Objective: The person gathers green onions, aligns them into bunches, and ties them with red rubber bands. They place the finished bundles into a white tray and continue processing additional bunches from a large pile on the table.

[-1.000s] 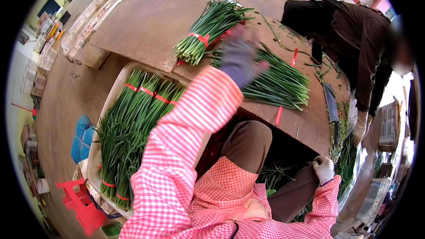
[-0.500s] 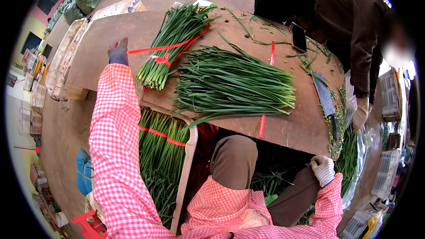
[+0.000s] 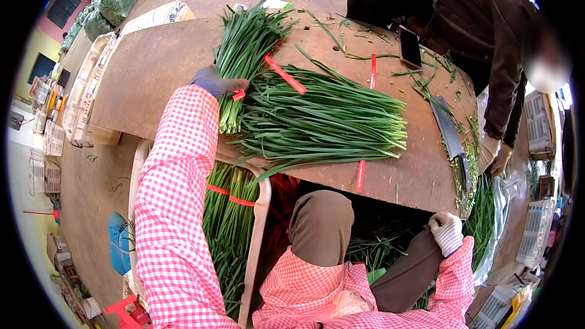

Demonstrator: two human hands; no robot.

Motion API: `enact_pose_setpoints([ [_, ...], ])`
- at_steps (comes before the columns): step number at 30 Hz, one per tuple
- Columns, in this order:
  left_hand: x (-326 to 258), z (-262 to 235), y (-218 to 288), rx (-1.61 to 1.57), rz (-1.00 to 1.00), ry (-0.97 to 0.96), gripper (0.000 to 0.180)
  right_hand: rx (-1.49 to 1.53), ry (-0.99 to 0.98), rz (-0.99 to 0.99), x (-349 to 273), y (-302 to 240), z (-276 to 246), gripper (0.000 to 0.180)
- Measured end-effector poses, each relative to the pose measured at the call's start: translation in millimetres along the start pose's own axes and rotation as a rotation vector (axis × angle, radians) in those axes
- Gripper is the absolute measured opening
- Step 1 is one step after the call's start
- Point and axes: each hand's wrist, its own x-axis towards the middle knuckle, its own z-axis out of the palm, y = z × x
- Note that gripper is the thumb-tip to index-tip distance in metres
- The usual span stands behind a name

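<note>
Stalk bundle lies by near edge of table, bare surface leftward. Left hand clasps it; right hand on knee, grip unclear. Since earlier: left hand closer in, red ribbon swung right.

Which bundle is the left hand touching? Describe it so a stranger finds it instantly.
On the brown board, look left of the broad pile of green stalks. There lies the bundle; unlike that pile, its pale ends face the near edge, and the left hand's thumb crosses it.

A leafy green bunch, pale-ended, lies on brown board.
</note>
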Motion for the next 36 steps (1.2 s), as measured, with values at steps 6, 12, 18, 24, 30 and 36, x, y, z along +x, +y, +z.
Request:
enact_pose_setpoints([
  [6, -1, 11, 4, -0.009, 0.068, 0.131, 0.087, -0.025, -0.003, -0.030, -2, 2, -1, 0.013],
  [12, -41, -31, 14, -0.837, 0.209, 0.086, 0.046, -0.016, 0.011, -0.068, -2, 9, -3, 0.014],
  [18, -135, -94, -3, -0.999, 0.180, 0.081, 0.054, 0.019, 0.015, -0.137, 0, 1, 4, 0.013],
  [24, -259, -143, -93, -0.338, 0.174, 0.370, 0.079, -0.049, 0.057, -0.223, -4, 28, 14, 0.010],
  [30, -408, -139, -250, 0.348, -0.052, 0.550, 0.100, -0.222, 0.017, -0.227, -19, 3, 7, 0.010],
  [36, -506, -43, -433, 0.368, -0.204, 0.441, 0.111, -0.231, -0.027, -0.260, -38, -50, 11, 0.013],
])
